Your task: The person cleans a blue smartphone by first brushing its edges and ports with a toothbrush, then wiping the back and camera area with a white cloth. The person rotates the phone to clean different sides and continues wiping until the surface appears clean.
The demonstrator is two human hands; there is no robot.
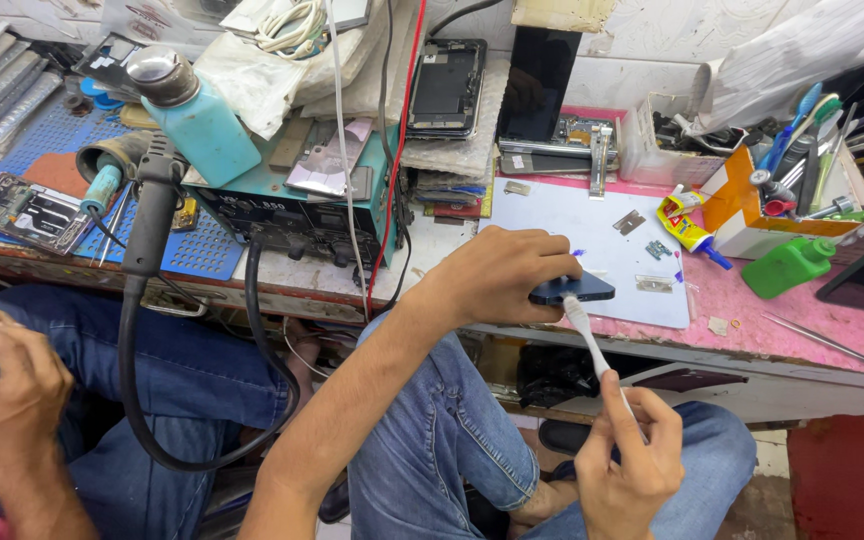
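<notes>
left hand (497,275) clamped on a dark phone (572,290) at the pink worktop (802,320) edge, right hand (627,455) pinching a white toothbrush (588,340) (bristles touching the phone), glue tube (689,230) at 2 o'clock

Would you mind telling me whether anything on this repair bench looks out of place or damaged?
A green bottle lies tipped on its side on the pink mat, and a yellow glue tube lies loose beside it. Nothing looks spilled. The left hand holds a dark phone at the bench edge while the right hand brushes it with a white toothbrush.
</notes>
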